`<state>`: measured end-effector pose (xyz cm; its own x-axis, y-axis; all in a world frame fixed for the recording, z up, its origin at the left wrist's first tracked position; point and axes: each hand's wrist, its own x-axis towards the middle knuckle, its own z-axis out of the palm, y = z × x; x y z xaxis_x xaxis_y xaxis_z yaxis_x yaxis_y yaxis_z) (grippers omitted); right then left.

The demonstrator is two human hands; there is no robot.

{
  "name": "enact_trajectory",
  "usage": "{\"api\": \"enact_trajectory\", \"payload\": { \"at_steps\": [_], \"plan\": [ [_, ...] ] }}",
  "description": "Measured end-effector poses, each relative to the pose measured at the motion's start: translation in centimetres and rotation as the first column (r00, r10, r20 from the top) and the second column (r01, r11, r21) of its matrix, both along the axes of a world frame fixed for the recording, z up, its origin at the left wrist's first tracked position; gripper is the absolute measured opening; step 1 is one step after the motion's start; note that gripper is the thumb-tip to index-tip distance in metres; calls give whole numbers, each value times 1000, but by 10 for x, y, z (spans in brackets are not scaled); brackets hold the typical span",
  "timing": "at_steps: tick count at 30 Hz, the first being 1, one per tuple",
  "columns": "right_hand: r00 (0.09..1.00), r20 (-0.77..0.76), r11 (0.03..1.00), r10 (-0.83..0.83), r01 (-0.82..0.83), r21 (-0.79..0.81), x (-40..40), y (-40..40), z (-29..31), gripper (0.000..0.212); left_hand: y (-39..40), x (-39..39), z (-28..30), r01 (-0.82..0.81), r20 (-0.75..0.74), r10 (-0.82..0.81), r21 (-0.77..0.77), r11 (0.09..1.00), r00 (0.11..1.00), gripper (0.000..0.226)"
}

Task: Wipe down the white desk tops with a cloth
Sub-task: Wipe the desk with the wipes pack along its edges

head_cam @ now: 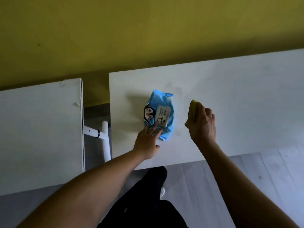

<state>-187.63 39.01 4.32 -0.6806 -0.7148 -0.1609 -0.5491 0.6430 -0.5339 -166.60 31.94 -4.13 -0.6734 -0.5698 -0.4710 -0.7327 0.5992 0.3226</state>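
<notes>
The right hand (202, 124) is curled round a yellow cloth (192, 112), gripping it in a bunch so that the cloth sticks out past the fingers on the far and left side of the fist. The hand sits over the right desk (230, 96), a white top; whether the cloth is pressed onto the surface or held just above it cannot be told.

To the left of that hand, well within reach, the left hand (148, 142) lies flat with its fingers straight and spread, the fingertips resting on the near end of a blue pack (160, 116) of wipes. The pack lies on the same desk, between the two hands but closer to the left one. It bears a cartoon penguin on its left side and a white flip lid in the middle with a small penguin drawing and a few lines of print, too small and blurred to read. No brand name can be made out.

Beyond the left hand, further left, there is a gap and then a second desk (41, 129), also white, set a little nearer to the person. In the gap stands a white leg (105, 140) with a crossbar fixed to it by a black band.

Behind both desks rises a yellow-green wall (148, 30). Below the hands, the person's dark trousers (148, 195) and a grey plank floor (213, 186) show.
</notes>
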Motion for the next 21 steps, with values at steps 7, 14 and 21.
{"api": "enact_trajectory", "payload": {
  "at_steps": [7, 14, 21],
  "plan": [
    [990, -52, 990, 127, -130, -60, -45, -51, 24, 59, 3, -60, 1, -52, -43, 51, -15, 999, 998, 67],
    [937, -33, 927, 349, -350, -136, -52, -95, 24, 56, 23, -66, 4, -253, -172, 229, -134, 958, 958, 74],
    [709, 7, 698, 705, -692, -186, -15, -140, -2, 51, 88, -37, -16, -818, -135, 810, -189, 544, 570, 89]
  ]
}}
